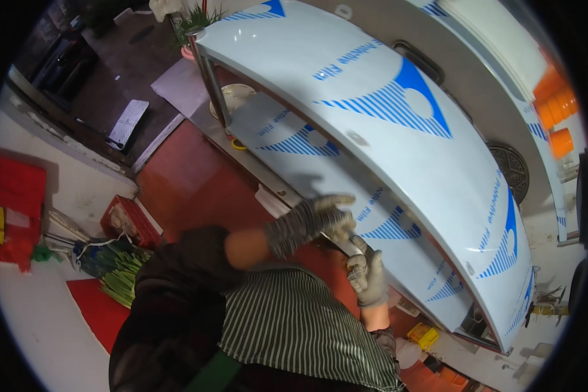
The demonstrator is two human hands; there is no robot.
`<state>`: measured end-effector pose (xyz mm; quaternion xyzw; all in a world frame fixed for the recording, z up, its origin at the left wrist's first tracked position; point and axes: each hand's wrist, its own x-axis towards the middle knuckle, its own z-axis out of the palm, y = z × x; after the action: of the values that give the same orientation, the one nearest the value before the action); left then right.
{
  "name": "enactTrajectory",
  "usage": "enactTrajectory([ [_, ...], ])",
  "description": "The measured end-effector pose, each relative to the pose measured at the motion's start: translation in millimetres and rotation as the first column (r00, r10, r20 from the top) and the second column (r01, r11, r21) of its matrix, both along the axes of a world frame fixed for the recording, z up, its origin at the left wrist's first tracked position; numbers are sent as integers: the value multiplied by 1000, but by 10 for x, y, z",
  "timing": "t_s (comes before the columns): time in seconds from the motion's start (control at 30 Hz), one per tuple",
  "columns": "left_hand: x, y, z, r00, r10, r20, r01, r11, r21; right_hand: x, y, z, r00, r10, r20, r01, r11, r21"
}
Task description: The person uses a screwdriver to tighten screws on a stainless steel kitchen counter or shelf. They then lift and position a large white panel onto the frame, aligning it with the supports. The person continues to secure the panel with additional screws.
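My left hand (321, 217), in a worn pale glove with a grey striped cuff, reaches across in front of my apron (287, 326). Its upper fingers point to the right, while the lower ones bend in toward my right hand (369, 277). That hand wears a similar pale glove, and its fingers are curled closed. A small pale, shiny piece (358, 244) shows between the hands; its kind cannot be made out. Both hands are over the near edge of a long metal counter (287, 176) covered in white and blue protective film.
A curved, film-covered upper panel (431, 150) overhangs the counter, held by a metal post (212, 85). A potted plant (196, 23) stands at its far left end. Left are a red crate (132, 222) and green leafy vegetables (125, 277). Orange containers (558, 111) are at right.
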<state>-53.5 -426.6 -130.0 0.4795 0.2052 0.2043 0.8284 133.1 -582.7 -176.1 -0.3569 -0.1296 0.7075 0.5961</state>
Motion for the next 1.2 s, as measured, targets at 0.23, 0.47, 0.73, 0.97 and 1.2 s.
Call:
enactTrajectory([
  [0.23, -1278, 261, -515, 931, -104, -351, 44, 983, -177, -1133, 871, -106, 996, 86, -2, -85, 976, -200],
  [0.47, -2000, 628, -984, 890, 53, -453, -171, 960, -224, -1507, 1330, -91, 980, 170, 104, -124, 929, -349],
  [0.73, -2558, 1106, -1059, 687, 438, -580, -576, 814, -68, -1581, 1922, -97, 910, 355, 216, -266, 897, -353],
  [0.97, -2828, 2256, -1090, 467, 675, -571, -673, 691, 266, -1765, 2107, -99, 877, 303, 373, -141, 905, -402],
  [1.2, -2541, 3568, -1383, 433, 666, -608, 114, 628, 770, -2469, 2454, -200, 944, 81, 319, 74, 893, -444],
])
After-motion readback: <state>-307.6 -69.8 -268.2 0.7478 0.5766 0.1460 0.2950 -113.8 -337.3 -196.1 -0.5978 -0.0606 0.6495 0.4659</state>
